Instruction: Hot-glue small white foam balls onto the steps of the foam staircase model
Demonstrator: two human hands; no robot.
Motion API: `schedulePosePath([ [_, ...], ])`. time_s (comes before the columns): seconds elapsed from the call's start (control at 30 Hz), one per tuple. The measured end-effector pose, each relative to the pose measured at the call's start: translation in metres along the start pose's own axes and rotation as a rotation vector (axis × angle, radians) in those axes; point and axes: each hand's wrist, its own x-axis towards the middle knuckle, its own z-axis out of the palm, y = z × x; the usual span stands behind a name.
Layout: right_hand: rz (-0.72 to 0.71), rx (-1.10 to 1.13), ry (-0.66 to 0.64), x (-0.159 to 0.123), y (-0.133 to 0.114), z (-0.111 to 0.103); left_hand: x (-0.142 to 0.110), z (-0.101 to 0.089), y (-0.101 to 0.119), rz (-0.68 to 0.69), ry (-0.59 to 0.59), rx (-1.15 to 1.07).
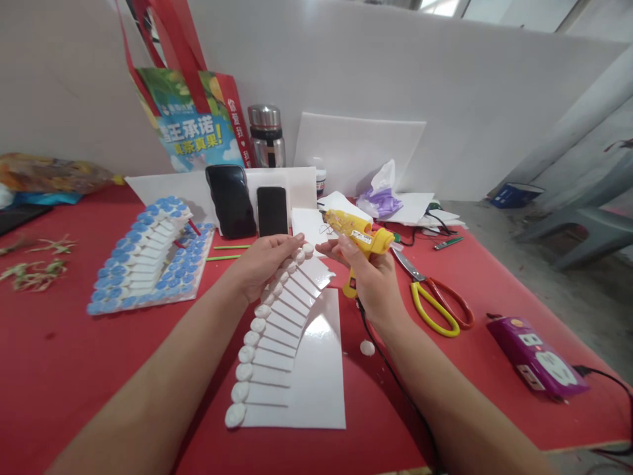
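The glue gun [364,240] looks plastic, the card [320,376] glossy.

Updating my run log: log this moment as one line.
left hand: touching round white discs; right hand: holding yellow plastic glue gun; on red table: glossy white rectangular board

Shopping bag [190,125], front: lg. white Chinese chars. read 王承诺, w/ an unclear char. just before; line below, in yellow, reads 真茶真果!. Small white logo txt above = too blurry to read. Red side panel [237,119] of same bag: vert. white chars. 你爱我, then small mark, then 我; rest n/legible. Yellow glue gun [376,243]: white sticker [361,237] w/ dark print, illegible. Purple power box [537,359]: white label [556,368], txt too small/blurry.
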Motion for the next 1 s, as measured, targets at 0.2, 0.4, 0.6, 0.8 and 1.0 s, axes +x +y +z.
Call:
schedulePosePath([
  [0.2, -0.003, 0.005, 0.008, -0.0024, 0.0007, -0.0029, 0.0004, -0.002, 0.0009, 0.025, 0.025, -0.022],
  [0.4, 0.002, 0.039, -0.003, -0.0024, 0.0009, -0.0009, 0.0008, -0.0035, -0.0003, 0.039, 0.004, 0.005],
  [0.6, -0.004, 0.029, -0.024, -0.0029, -0.0014, 0.0001, 0.0008, -0.0008, -0.0013, 0.022, 0.039, -0.009],
  [0.8, -0.01, 0.03, -0.023, -0.0022, -0.0011, 0.0005, 0.0013, 0.0024, -0.0017, 0.035, 0.035, -0.037],
  [1.0, -0.021, 0.018, -0.026, -0.0029, -0.0004, 0.0003, 0.0017, 0.0013, -0.003, 0.032, 0.047, -0.034],
])
